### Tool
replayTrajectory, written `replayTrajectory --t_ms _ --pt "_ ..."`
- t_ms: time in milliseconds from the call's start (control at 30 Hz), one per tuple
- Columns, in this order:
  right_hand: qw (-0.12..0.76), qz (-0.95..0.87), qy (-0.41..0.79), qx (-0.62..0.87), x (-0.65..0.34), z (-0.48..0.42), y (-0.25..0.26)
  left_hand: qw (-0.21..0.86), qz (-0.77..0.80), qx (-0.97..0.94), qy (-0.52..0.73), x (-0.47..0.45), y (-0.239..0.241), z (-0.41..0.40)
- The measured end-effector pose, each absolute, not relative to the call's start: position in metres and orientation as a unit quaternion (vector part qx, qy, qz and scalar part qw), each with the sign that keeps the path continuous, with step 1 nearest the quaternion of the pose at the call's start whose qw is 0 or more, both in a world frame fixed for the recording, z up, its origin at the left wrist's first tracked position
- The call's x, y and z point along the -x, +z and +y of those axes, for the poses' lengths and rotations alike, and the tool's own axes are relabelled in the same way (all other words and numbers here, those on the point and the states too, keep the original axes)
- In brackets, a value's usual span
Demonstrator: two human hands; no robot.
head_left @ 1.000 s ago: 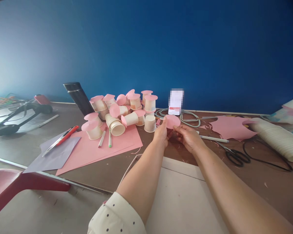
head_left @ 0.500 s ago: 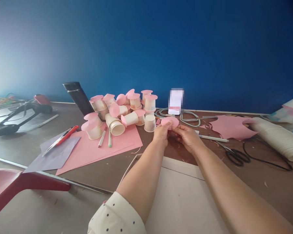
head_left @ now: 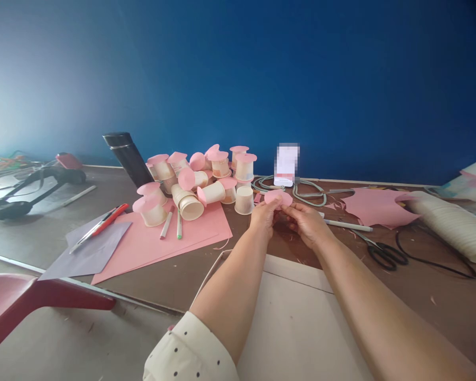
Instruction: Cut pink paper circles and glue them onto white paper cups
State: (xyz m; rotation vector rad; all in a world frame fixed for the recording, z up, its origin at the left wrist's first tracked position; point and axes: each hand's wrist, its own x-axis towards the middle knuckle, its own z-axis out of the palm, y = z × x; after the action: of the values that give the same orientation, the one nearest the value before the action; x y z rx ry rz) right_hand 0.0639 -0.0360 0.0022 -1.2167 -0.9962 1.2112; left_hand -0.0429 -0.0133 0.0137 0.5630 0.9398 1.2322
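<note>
A pink paper disc (head_left: pixel 278 198) is pinched between my two hands over the dark table. My left hand (head_left: pixel 265 217) has its thumb on top of the disc, near its front edge. At the disc's right side, the fingers of my right hand (head_left: pixel 306 222) are closed on the edge. What lies under the disc is hidden. Just left of my hands stands an upside-down paper cup (head_left: pixel 244 201). Beyond it is a pile of paper cups (head_left: pixel 221 165), many topped with pink discs, some upright and some on their sides.
Pink sheets (head_left: pixel 166 248) lie left with two markers (head_left: pixel 179 224); a red cutter (head_left: pixel 99 227) rests on grey paper (head_left: pixel 99 259). Scissors (head_left: pixel 386 256), pink scrap (head_left: pixel 376 207) and a cup stack (head_left: pixel 456 227) lie right. A phone (head_left: pixel 286 165) and black flask (head_left: pixel 129 159) stand behind.
The disc looks slightly shifted to the right with my hands, and the whole view has moved a little. My hands keep nearly the same hold.
</note>
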Motion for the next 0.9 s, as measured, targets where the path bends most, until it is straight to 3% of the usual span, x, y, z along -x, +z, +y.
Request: replayTrajectory --t_ms 900 --pt "0.549 -0.427 0.507 0.510 -0.0635 -0.0361 0.0022 0.679 0.415 -0.278 0.539 0.0423 0.0119 -0.0138"
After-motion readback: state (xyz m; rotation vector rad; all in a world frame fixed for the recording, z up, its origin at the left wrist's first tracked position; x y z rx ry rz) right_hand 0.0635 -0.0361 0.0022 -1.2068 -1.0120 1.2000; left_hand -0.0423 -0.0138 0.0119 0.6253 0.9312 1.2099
